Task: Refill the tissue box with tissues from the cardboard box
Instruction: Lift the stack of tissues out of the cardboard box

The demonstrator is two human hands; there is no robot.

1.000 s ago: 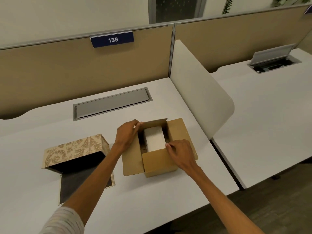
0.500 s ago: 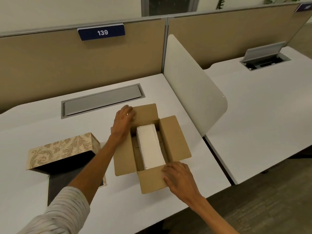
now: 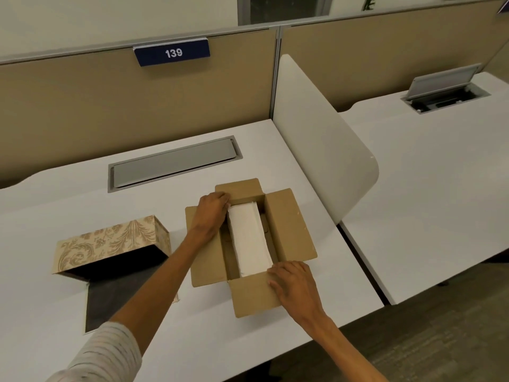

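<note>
A brown cardboard box (image 3: 286, 224) sits on the white desk with all its flaps folded out. A white stack of tissues (image 3: 249, 238) lies lengthwise inside it. My left hand (image 3: 210, 213) rests on the box's far left corner, fingers curled at the far end of the stack. My right hand (image 3: 294, 282) lies flat on the near flap, fingertips at the near end of the tissues. To the left stands the gold-patterned tissue box (image 3: 110, 241), lying open with its dark inside and dark flap (image 3: 115, 299) showing.
A grey cable hatch (image 3: 173, 164) is set in the desk behind the boxes. A curved white divider (image 3: 322, 150) rises right of the cardboard box. Tan partition with a "139" sign (image 3: 172, 52) closes the back. The desk edge (image 3: 303, 334) runs just below my right hand.
The cardboard box's near and far flaps have been folded out flat, uncovering the whole stack. My left hand slid down to the stack's far end; my right stays on the near flap.
</note>
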